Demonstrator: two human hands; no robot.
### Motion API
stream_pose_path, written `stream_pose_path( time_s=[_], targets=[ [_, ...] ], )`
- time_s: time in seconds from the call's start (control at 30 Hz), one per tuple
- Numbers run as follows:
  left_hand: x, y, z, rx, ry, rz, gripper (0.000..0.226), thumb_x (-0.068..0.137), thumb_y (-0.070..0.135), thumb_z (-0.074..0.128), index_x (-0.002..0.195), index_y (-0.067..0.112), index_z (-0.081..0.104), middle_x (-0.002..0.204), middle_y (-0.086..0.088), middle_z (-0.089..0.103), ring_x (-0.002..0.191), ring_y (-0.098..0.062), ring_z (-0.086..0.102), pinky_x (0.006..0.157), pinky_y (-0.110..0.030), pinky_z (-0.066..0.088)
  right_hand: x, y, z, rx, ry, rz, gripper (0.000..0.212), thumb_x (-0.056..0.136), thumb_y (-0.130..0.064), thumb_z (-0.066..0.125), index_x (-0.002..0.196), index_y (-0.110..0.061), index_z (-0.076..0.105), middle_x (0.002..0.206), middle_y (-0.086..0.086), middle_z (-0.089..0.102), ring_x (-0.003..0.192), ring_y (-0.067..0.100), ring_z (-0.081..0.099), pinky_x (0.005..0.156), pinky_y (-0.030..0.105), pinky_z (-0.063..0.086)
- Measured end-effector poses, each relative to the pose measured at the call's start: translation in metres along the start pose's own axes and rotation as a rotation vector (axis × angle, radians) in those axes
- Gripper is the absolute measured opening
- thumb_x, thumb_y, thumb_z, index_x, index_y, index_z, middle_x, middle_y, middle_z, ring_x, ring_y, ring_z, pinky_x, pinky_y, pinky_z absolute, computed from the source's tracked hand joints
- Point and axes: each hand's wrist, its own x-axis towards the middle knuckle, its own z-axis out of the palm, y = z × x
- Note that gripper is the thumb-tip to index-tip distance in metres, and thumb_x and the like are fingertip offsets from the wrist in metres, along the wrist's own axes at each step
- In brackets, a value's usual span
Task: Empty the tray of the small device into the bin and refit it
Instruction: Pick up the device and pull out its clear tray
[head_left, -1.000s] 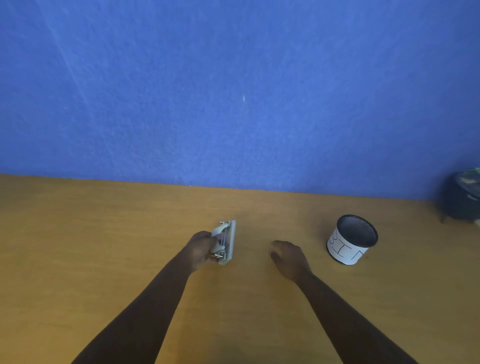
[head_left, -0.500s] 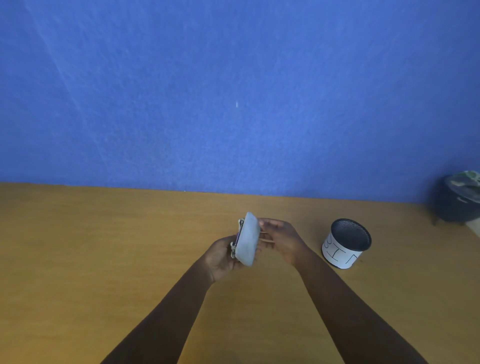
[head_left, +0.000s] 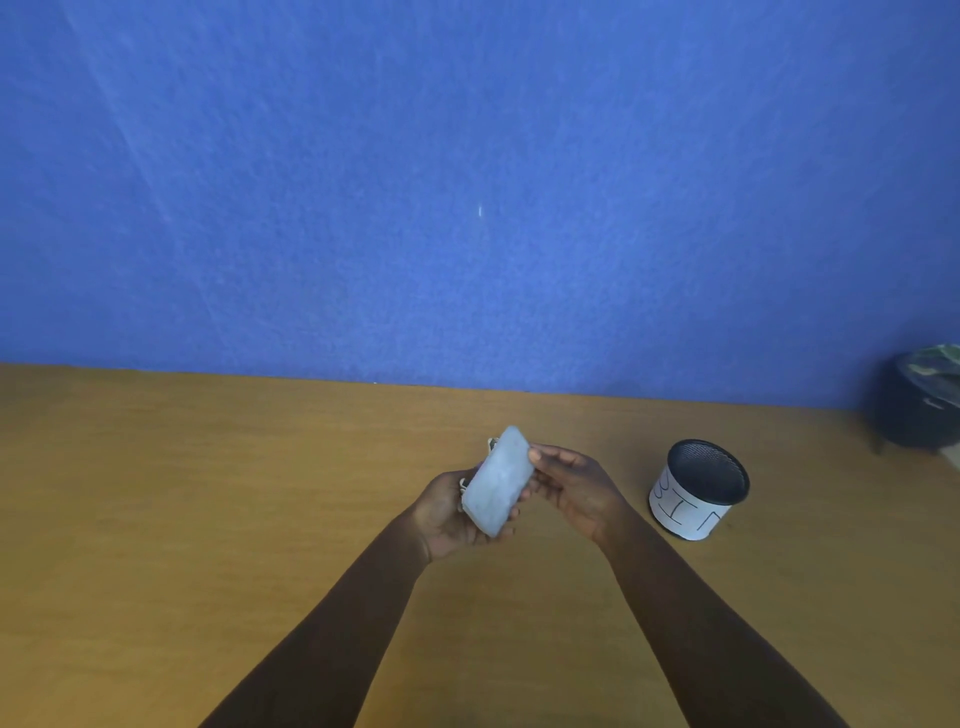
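Together both hands hold the device (head_left: 498, 480): left hand (head_left: 449, 512) cupping, right hand (head_left: 574, 486) seemingly pinching its edge.

1. The wooden table (head_left: 208, 519) lies bare to the left of the hands and in front of them up to the blue wall (head_left: 467, 182).
2. The bin (head_left: 698, 488) stands to the right of the right hand (head_left: 576, 488), with a strip of bare table between them.
3. Its mouth faces up and is uncovered.
4. A dark pot (head_left: 919, 400) sits at the far right edge, well apart from the bin.
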Motion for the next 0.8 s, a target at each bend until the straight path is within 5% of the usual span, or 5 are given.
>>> stream_pose_path(
  time_s=[0.27, 0.37, 0.47, 0.6, 0.8],
  targets=[
    [0.004, -0.003, 0.005, -0.02, 0.136, 0.055, 0.043, 0.096, 0.042, 0.038, 0.092, 0.007, 0.063, 0.075, -0.011, 0.062, 0.045, -0.017, 0.062, 0.041, -0.022, 0.05, -0.001, -0.009, 0.011, -0.065, 0.086, 0.076, 0.019, 0.09, -0.015, 0.06, 0.104, -0.005, 0.066, 0.094, 0.009, 0.066, 0.081, 0.02, 0.064, 0.072, 0.028, 0.056],
    [0.009, -0.004, 0.01, 0.19, 0.359, 0.169, 0.035, 0.096, 0.041, 0.043, 0.088, 0.01, 0.057, 0.077, -0.01, 0.055, 0.052, -0.018, 0.058, 0.046, -0.027, 0.051, -0.002, -0.012, 0.02, -0.07, 0.138, 0.123, 0.03, 0.091, -0.025, 0.057, 0.11, -0.002, 0.065, 0.092, 0.009, 0.061, 0.08, 0.02, 0.061, 0.07, 0.028, 0.056],
    [0.012, -0.004, 0.012, 0.434, 0.52, 0.277, 0.02, 0.096, 0.032, 0.045, 0.082, 0.019, 0.042, 0.076, -0.003, 0.048, 0.06, -0.015, 0.049, 0.054, -0.027, 0.044, -0.005, -0.014, 0.026, -0.019, 0.129, 0.135, 0.027, 0.094, -0.028, 0.052, 0.09, -0.005, 0.067, 0.087, 0.008, 0.066, 0.074, 0.018, 0.064, 0.058, 0.024, 0.057],
    [0.011, -0.002, 0.013, 0.693, 0.562, 0.357, 0.02, 0.094, 0.032, 0.049, 0.097, 0.018, 0.034, 0.083, 0.0, 0.051, 0.063, -0.013, 0.053, 0.047, -0.023, 0.039, -0.006, -0.016, 0.025, 0.033, 0.186, 0.137, 0.026, 0.093, -0.024, 0.054, 0.077, -0.006, 0.064, 0.076, 0.008, 0.066, 0.065, 0.017, 0.064, 0.045, 0.019, 0.057],
    [0.004, 0.008, 0.015, 1.045, 0.54, 0.4, 0.024, 0.091, 0.038, 0.052, 0.1, 0.021, 0.036, 0.088, -0.005, 0.06, 0.075, -0.024, 0.06, 0.065, -0.03, 0.043, -0.008, -0.01, 0.021, 0.094, 0.171, 0.2, 0.024, 0.093, -0.022, 0.053, 0.08, -0.004, 0.062, 0.081, 0.011, 0.065, 0.068, 0.018, 0.062, 0.048, 0.019, 0.058]
  ],
)
